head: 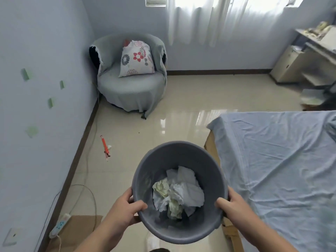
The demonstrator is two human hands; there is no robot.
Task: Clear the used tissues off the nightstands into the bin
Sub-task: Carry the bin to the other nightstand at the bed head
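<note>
A round grey bin (181, 153) is held up in front of me, above the floor, its opening tilted toward the camera. Crumpled white and yellowish tissues (178, 191) lie in its bottom. My left hand (125, 208) grips the bin's left rim, thumb hooked inside. My right hand (231, 204) grips the right rim, thumb also over the edge. No nightstand is in view.
A bed with a pale blue sheet (280, 160) fills the right side. A grey round armchair with a floral cushion (131, 73) stands in the far left corner. An orange object (105, 145), a power strip with cables (60, 224) and cardboard (81, 228) lie on the floor by the left wall.
</note>
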